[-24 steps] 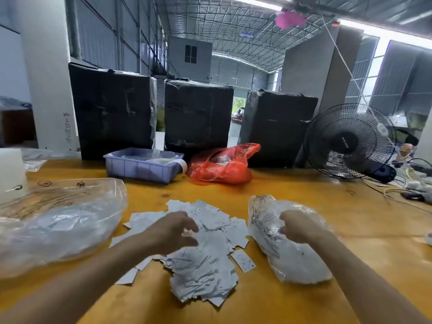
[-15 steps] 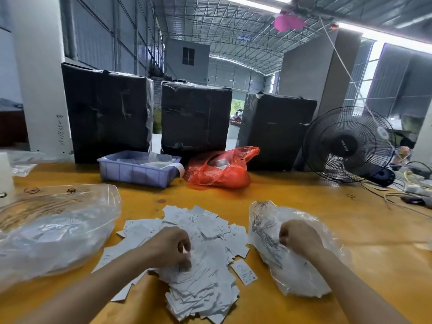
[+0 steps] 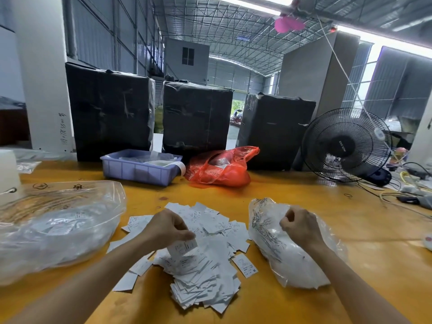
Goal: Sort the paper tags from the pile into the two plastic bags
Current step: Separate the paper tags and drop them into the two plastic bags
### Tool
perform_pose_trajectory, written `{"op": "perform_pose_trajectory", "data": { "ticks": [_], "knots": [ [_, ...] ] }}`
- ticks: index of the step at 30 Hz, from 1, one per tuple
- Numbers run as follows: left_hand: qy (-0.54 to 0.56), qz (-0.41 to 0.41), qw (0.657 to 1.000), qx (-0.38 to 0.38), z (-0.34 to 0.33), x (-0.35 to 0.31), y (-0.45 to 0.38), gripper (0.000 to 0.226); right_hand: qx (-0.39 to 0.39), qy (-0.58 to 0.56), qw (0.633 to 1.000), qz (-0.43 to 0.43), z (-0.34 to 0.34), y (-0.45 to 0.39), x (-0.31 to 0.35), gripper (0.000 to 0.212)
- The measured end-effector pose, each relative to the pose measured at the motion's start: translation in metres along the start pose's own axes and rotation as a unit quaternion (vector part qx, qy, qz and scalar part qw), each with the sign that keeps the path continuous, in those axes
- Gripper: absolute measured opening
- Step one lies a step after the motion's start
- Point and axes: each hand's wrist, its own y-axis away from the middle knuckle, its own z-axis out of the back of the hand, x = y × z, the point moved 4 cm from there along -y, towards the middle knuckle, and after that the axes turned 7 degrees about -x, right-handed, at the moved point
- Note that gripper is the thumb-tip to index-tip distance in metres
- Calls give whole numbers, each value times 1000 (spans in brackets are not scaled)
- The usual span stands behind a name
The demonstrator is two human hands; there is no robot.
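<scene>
A: Status?
B: My left hand (image 3: 169, 228) pinches one white paper tag (image 3: 182, 249) over the loose white tag pile (image 3: 198, 258), frame centre. Right hand (image 3: 301, 226) grips the crinkled clear plastic bag (image 3: 292, 260), centre right.
A: Advice?
B: Lift only one tag, read it first. Second clear plastic bag (image 3: 58, 230) lies left.

Head view; forward-down over table (image 3: 292, 197)

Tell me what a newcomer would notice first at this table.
The heap of white paper tags at the middle of the yellow table, where the left hand pinches one tag above it. On either side lie two clear plastic bags: a big bag at the left and a smaller bag at the right, gripped by the right hand. Behind them, a red bag catches the eye.
</scene>
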Motion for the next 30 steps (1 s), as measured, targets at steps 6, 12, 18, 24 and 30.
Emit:
{"op": "perform_pose_trajectory", "data": {
  "ticks": [6,12,18,24,30],
  "knots": [
    [-40,-5,999,0,-7,3,-3,26,20,-369,917,-150,0,6,16,11],
    [-105,-61,991,-50,-10,-3,0,22,97,168,980,-39,-24,3,-21,18],
    [-77,-75,988,-113,-5,-17,2,21,76,117,989,-56,-28,5,-34,32],
    [25,-27,995,-96,-4,-24,7,7,81,-15,992,-95,-37,3,-31,32],
    [134,21,987,-83,-1,-29,15,32,143,158,972,-94,-51,6,-16,68]
  ]
}}
